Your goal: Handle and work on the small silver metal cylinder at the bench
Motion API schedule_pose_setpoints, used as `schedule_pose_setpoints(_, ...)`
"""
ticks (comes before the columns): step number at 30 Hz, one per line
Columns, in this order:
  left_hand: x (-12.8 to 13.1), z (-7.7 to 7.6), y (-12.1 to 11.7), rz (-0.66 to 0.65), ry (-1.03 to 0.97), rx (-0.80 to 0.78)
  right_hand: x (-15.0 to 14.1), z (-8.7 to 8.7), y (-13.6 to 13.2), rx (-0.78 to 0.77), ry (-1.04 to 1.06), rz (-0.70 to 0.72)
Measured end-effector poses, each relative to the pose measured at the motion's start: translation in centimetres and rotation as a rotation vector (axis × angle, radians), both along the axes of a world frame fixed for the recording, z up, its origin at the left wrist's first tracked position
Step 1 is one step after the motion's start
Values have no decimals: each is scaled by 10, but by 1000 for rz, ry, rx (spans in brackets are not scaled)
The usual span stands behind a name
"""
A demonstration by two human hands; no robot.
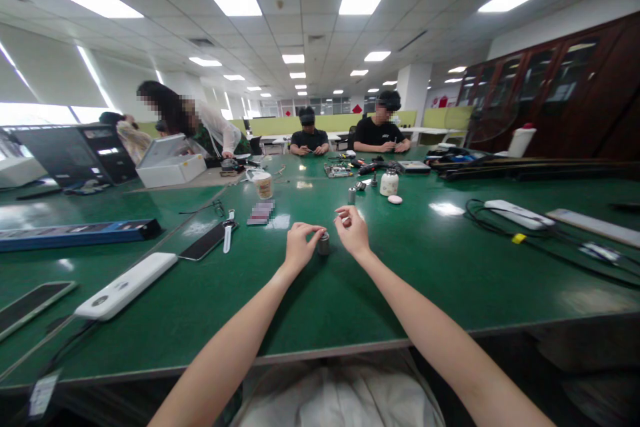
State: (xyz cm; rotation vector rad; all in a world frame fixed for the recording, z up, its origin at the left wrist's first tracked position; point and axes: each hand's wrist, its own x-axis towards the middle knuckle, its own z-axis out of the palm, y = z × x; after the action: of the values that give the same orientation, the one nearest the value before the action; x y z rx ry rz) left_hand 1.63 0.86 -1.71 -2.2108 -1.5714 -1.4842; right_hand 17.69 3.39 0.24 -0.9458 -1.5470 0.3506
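A small silver metal cylinder [324, 245] stands upright on the green table in front of me. My left hand [301, 245] is closed at its left side, thumb and fingertips on its upper part. Just to the right, my right hand [353, 232] is raised with curled fingers drawn together, apart from the cylinder. Whatever those fingers may pinch is too small to make out. Beyond my right hand stands a second metal cylinder [352, 195]. A white jar [389, 183] is farther back, its round pinkish-white lid [395, 199] lying beside it.
To the left are a paper cup [262, 185], a white watch [228, 233], a dark phone [207, 241] and a white power strip [127, 285]. Another power strip [519, 214] with black cables lies right. Two people sit across the table; another leans over a white box [173, 170].
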Motion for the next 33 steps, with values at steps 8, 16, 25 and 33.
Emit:
schedule_pose_setpoints(8,0,-5,4,-24,-53,-12,0,-7,3,-77,-118,53)
schedule_pose_setpoints(16,-1,-4,3,-9,-25,-52,-6,-21,18,-319,-26,365)
schedule_pose_setpoints(25,-3,-8,1,6,-114,-94,-8,-35,17,-391,-12,632)
schedule_pose_setpoints(33,-28,1,6,68,110,-217,-5,-34,18,-380,-88,609)
